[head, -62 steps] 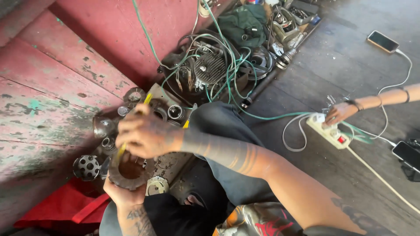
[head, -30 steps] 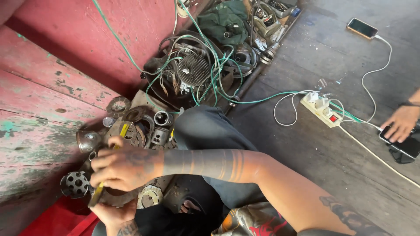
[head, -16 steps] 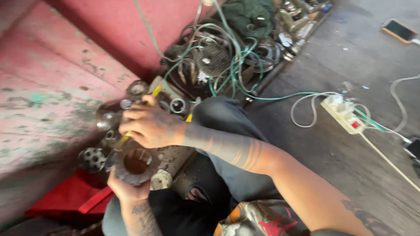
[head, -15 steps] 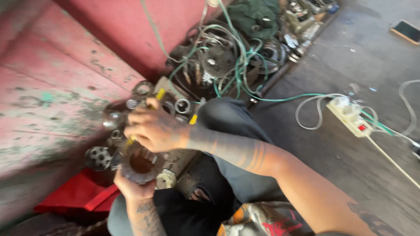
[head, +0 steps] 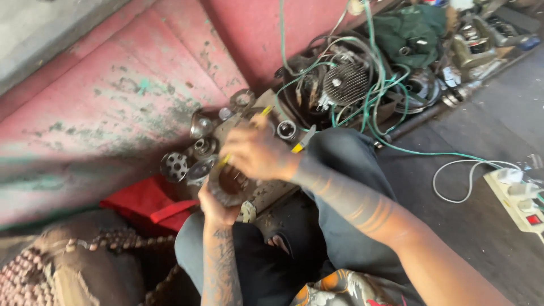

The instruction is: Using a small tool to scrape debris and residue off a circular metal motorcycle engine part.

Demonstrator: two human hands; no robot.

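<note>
My left hand (head: 216, 208) grips a dark, greasy ring-shaped metal part (head: 229, 185) from below, holding it over my lap. My right hand (head: 258, 152) is closed around a yellow-handled tool (head: 245, 138); its tip reaches down to the left rim of the ring, and the yellow end sticks up past my fingers. Both forearms are tattooed. Round metal parts (head: 173, 166) lie on a board just left of the ring.
A red painted wall (head: 113, 96) rises on the left. A pile of motor parts with green wires (head: 362, 79) lies beyond my knees. A white power strip (head: 518, 198) sits on the dark floor at right. A red cloth (head: 144, 204) lies below the parts.
The view has swung about and settled. My hands stay on the ring and the yellow tool with small shifts. Another person's hand at the right has gone out of view.
</note>
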